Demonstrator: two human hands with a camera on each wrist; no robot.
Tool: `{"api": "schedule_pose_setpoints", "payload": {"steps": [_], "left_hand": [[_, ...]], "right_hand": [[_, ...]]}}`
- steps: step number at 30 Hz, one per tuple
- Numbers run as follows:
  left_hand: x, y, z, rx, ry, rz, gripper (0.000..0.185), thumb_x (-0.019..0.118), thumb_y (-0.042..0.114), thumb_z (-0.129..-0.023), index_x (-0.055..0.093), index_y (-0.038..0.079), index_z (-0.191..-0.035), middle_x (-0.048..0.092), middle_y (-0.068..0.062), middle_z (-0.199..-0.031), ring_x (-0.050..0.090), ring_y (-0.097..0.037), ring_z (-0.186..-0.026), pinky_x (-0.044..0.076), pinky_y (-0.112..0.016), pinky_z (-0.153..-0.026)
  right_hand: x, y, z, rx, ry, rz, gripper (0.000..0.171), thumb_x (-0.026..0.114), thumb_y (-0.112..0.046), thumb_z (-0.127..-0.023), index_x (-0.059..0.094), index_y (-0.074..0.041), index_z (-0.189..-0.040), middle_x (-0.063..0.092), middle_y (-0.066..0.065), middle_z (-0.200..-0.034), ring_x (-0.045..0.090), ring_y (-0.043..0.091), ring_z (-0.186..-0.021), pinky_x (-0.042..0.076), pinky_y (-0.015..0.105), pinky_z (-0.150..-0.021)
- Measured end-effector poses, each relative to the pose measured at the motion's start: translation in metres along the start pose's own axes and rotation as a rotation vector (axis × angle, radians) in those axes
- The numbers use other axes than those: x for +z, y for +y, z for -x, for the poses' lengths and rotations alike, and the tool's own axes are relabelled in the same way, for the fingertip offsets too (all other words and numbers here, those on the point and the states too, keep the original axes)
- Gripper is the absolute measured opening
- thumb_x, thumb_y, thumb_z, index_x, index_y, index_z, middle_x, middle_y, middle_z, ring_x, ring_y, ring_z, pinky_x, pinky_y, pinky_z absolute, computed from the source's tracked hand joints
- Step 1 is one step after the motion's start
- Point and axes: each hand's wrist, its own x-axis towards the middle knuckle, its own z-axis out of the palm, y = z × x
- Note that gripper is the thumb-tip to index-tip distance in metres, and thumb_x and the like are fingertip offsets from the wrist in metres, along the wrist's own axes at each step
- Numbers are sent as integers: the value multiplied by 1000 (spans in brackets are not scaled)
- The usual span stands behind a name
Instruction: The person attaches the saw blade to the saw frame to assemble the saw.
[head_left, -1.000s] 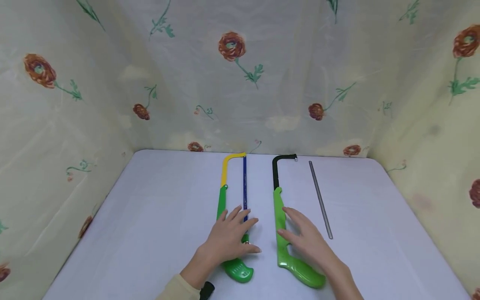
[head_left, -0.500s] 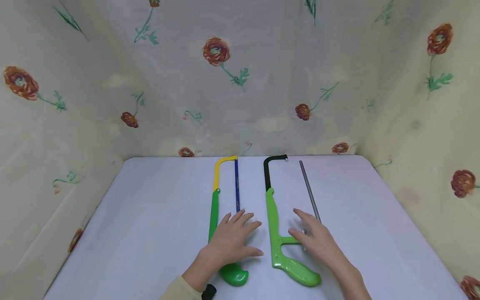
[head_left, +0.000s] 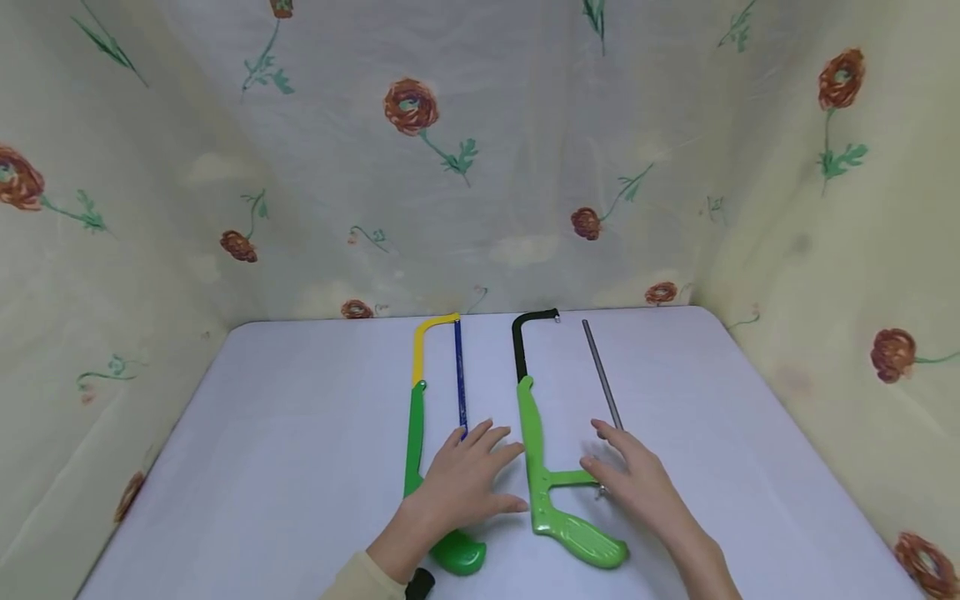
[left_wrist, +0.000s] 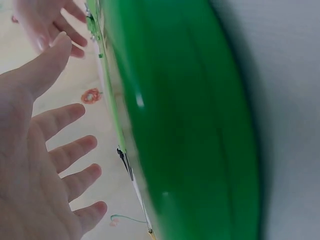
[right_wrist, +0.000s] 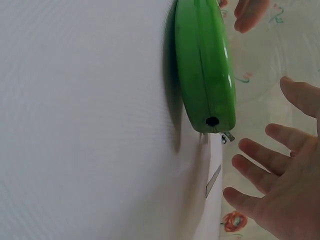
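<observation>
Two hacksaws lie side by side on the white table. The left hacksaw (head_left: 415, 433) has a dark green handle, a yellow front frame and a blue blade (head_left: 461, 375). Over its lower part hovers my left hand (head_left: 461, 483), fingers spread and holding nothing; it hides part of the handle and blade. The right hacksaw (head_left: 534, 433) is light green with a black front frame, and no blade spans it. My right hand (head_left: 637, 479), fingers apart and also holding nothing, is just right of its crossbar, overlapping the near end of a loose grey blade (head_left: 602, 375).
Flower-patterned cloth (head_left: 495, 200) rises behind the table (head_left: 300, 433) and on both sides of it. A black cylindrical object (head_left: 420, 583) shows beside the left wrist at the front edge of the view.
The view has swung so the saws and blade appear further left. My right hand has shifted right from over the light green hacksaw, uncovering its crossbar. Both hands stay spread.
</observation>
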Motion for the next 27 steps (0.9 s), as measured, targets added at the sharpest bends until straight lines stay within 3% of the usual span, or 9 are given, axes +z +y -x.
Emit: {"api": "schedule_pose_setpoints", "payload": {"steps": [10,15,21,27], "left_hand": [[1,2,-9,19,-4,-16,75,59,74,-83,49,34,-145,43,2,-156,34,-27,-149,31,-58,-118],[4,5,-15,36,-28,-24,72,59,73,-83,51,34,-143,46,4,-153,38,-24,-147,33,-55,-118],[6,11,-21,62,-29,-49,69,60,71,-84,52,35,-142,47,4,-152,40,-23,-145,35,-53,-117],[4,17,-25,85,-23,-62,67,59,71,-85,52,35,-141,47,3,-152,42,-24,-144,37,-54,-115]], "right_hand": [[1,0,-7,44,4,52,67,64,-40,-95,42,-9,-150,55,23,-141,48,46,-133,40,64,-107],[1,6,-13,46,51,83,65,66,-36,-94,45,-6,-147,59,24,-137,53,43,-128,40,64,-105],[1,15,-19,21,108,64,62,70,-30,-91,50,-2,-143,63,23,-130,58,41,-121,44,61,-101],[0,17,-22,54,113,41,63,71,-32,-91,49,-2,-143,62,23,-130,59,39,-118,47,57,-99]]}}
